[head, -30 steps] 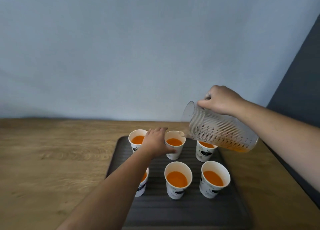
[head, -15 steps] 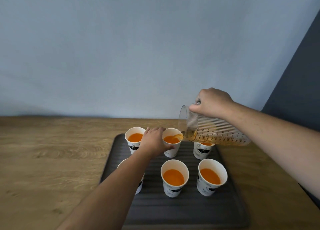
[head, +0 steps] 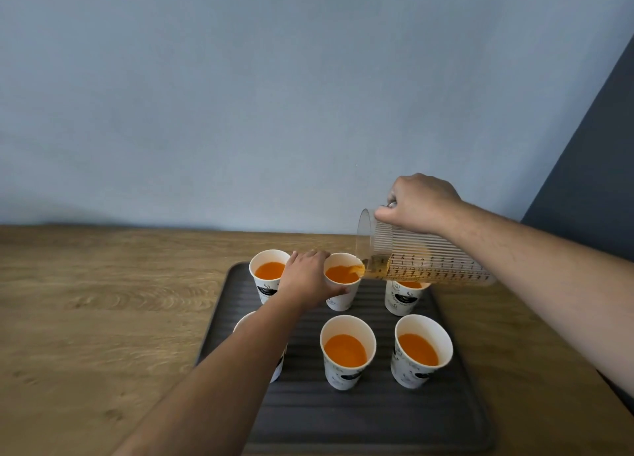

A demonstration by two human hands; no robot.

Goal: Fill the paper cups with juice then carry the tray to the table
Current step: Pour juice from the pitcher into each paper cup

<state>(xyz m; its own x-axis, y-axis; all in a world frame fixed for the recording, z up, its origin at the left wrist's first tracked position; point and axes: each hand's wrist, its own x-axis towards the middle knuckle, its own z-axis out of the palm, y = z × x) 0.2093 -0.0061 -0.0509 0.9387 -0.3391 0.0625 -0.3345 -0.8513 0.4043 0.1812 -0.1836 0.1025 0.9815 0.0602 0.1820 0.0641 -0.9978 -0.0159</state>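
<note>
Plain blue-grey wall behind, wooden counter [head: 103, 301] below. On the counter sits a dark ribbed tray [head: 360, 421] with 6 paper cups in 2 rows of 3.

Change I log over the last 1 s: the measuring jug [head: 429, 260] has dropped from a steep tilt to almost level. Its spout now sits at the rim of the back middle cup [head: 343, 303]. The juice [head: 356, 269] is running over the lip into that cup, where before it pooled at the jug's base end.

The right hand [head: 422, 203] is clamped in a fist on the jug near its rim, with the handle mostly hidden under it. The left hand [head: 305, 280] has stayed wrapped round the back middle cup, thumb and fingers curled on its wall, steadying it.

The back left cup [head: 264, 290], back right cup [head: 399, 299], front middle cup [head: 344, 373] and front right cup [head: 417, 373] all show orange. The front left cup [head: 245, 321] is mostly behind the left forearm, so I cannot tell its fill.

I read this as a top-up pour under way. The jug looks nearly empty, so filling seems close to done. The tray is still flat on the counter and the carry is not started.
</note>
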